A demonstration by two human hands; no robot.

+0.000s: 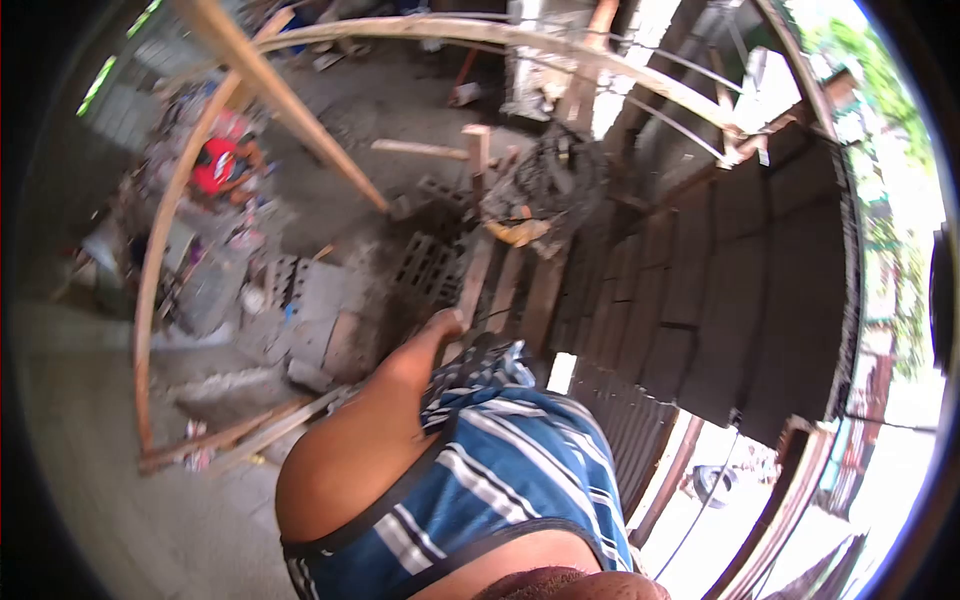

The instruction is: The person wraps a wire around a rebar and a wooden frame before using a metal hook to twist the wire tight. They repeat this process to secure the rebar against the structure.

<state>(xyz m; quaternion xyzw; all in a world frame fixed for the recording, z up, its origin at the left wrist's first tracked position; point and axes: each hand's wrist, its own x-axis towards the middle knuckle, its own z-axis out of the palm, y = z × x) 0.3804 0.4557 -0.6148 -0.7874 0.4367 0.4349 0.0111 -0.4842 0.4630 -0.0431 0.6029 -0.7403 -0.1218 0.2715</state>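
My bare left arm reaches up the middle of the view, and my left hand (pixel 447 320) is at the near end of some long wooden boards (pixel 510 285). It is small and its fingers are not distinct, so whether it holds anything is unclear. Beside it is my torso in a blue striped sleeveless shirt (pixel 510 460). My right hand does not show. Past the boards lies a dark, crumpled heap (pixel 550 180) with a yellowish piece (pixel 518 233) at its near edge. Hollow concrete blocks (pixel 428 265) lie left of the boards.
Another person in a red shirt (pixel 218 165) is low down at the far left, among clutter. A slanting wooden post (pixel 300 115) and curved-looking beams (pixel 160 240) cross the left side. Dark wall panels (pixel 750 270) stand to the right. A round grey container (pixel 212 290) sits left.
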